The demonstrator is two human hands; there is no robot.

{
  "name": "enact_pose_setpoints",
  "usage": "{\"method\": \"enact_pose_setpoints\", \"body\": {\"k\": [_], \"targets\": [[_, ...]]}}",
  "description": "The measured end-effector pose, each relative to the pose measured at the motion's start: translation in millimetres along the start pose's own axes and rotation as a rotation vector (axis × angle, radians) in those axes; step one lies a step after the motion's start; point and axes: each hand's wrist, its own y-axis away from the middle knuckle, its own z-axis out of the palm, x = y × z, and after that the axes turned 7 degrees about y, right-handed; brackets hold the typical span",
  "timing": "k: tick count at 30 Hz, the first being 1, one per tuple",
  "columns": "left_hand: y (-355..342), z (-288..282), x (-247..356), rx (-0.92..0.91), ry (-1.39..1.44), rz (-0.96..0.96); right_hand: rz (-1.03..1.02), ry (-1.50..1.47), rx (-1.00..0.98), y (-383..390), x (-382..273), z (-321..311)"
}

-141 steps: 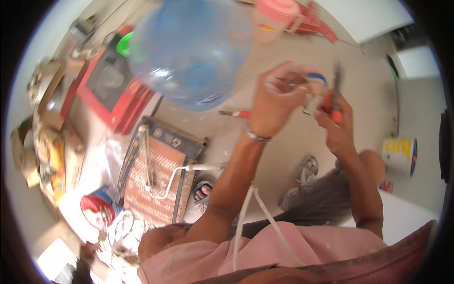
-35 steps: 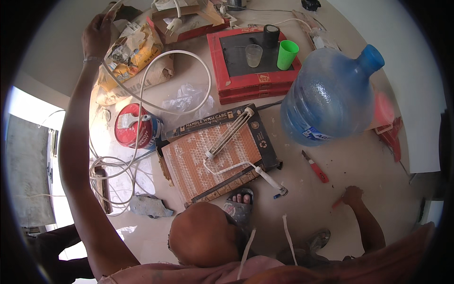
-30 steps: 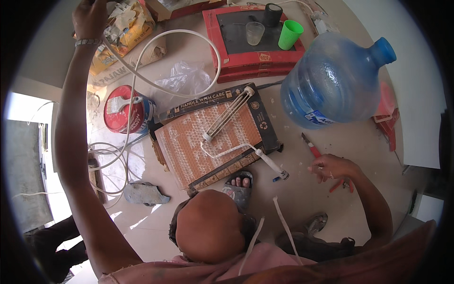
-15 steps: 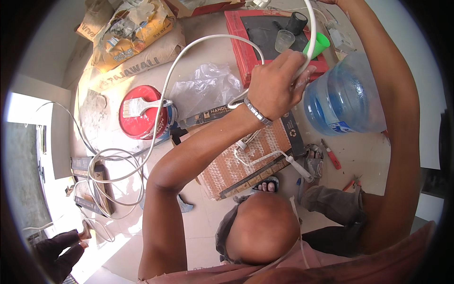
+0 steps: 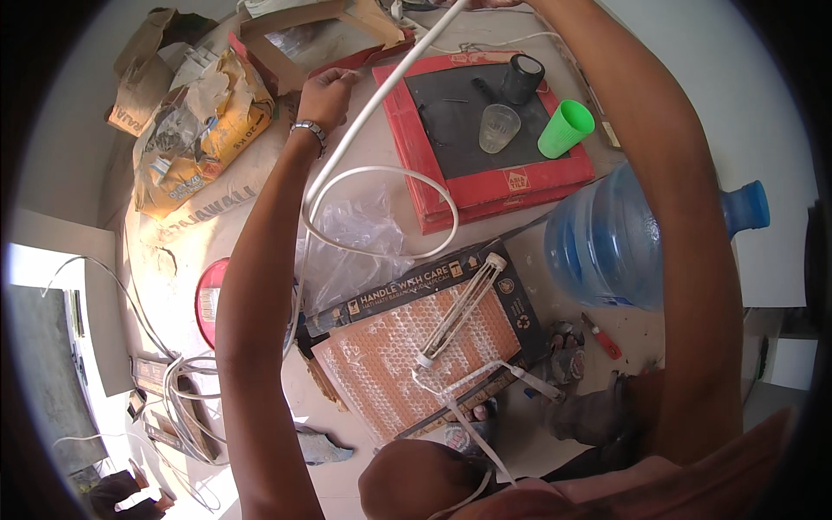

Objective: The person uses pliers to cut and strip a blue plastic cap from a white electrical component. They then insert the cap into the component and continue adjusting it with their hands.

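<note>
My left hand [image 5: 325,100] is closed in front of the torn cartons, left of a long white cable [image 5: 373,100]; what, if anything, is between its fingers I cannot make out. My right hand [image 5: 477,3] grips that cable at the top edge, mostly cropped by the frame. Below, the cable loops over a crumpled plastic bag [image 5: 351,221]. Right of the loop, a red-rimmed box [image 5: 516,178] carries a green cup [image 5: 563,128], a clear cup [image 5: 498,130] and a black roll [image 5: 522,78].
A blue water jug [image 5: 581,247] lies behind my right arm. A paint roller frame [image 5: 542,381] rests on a cardboard box [image 5: 511,286], near a red-handled cutter [image 5: 607,342]. Torn sacks [image 5: 204,130], coiled cables [image 5: 178,381] and another person's legs [image 5: 126,494] are at left.
My right hand left the pliers on the floor and rose to the cable at the top. My left hand has moved from the cable's middle up and leftward, away from it.
</note>
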Motion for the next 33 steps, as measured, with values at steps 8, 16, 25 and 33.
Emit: {"method": "enact_pose_setpoints", "body": {"k": [8, 16, 25, 33], "targets": [[-68, 34, -206, -0.193, -0.878, 0.093, 0.143, 0.616, 0.214, -147, 59, -88], [-67, 41, -254, 0.141, -0.694, -0.082, 0.181, 1.242, 0.218, -285, 138, -111], [-70, 28, -249, 0.134, -0.771, -0.019, -0.190, 1.375, 0.207, -423, 182, -119], [-68, 28, -254, 0.096, -0.773, -0.060, 0.107, 1.429, 0.019, -467, 185, -109]]}}
